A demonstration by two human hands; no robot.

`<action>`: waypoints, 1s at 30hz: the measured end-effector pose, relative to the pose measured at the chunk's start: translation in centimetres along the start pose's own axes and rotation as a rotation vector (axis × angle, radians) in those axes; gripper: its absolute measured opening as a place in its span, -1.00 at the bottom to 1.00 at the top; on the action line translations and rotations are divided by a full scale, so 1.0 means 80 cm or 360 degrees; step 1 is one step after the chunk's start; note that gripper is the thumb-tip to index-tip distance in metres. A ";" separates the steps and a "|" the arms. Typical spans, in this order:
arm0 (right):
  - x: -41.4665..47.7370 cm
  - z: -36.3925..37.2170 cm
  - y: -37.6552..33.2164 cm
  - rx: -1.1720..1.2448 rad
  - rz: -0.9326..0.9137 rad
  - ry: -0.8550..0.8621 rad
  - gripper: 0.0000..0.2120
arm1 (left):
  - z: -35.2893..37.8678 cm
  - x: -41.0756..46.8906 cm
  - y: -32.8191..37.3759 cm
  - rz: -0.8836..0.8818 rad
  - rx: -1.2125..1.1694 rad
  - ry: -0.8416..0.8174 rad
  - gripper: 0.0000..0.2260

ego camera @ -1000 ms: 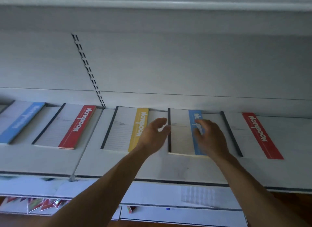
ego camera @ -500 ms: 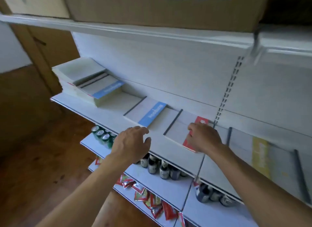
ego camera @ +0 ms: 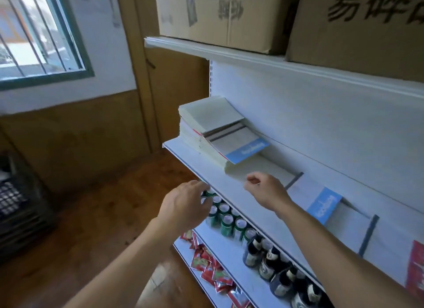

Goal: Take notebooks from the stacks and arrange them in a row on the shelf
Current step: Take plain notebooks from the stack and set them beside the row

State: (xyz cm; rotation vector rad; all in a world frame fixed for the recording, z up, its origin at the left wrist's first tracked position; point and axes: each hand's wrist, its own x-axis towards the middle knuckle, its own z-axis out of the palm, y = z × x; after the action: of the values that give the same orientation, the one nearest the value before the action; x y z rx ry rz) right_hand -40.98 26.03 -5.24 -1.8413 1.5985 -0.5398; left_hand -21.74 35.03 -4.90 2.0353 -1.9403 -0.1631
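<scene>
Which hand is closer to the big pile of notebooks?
The right hand. It hovers over the shelf beside the notebook pile; the left hand is farther off, past the shelf's front edge, above the green cans.

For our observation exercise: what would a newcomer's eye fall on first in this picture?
The bare left hand and right hand reach toward the tall stack of pale notebooks at the left end of the white metal shelf. Green drink cans crowd the shelf below; brown cardboard boxes sit above.
</scene>
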 end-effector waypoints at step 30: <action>0.327 0.079 -0.098 0.1925 0.0675 0.0435 -0.78 | -0.014 0.431 -0.183 0.0779 -0.0048 0.0051 -0.42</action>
State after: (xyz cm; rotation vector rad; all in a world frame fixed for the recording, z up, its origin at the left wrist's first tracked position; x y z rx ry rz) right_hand -26.41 2.15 -6.90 -0.5330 1.2578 -1.2258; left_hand -5.08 1.48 -3.59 1.4751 -2.3261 -0.0421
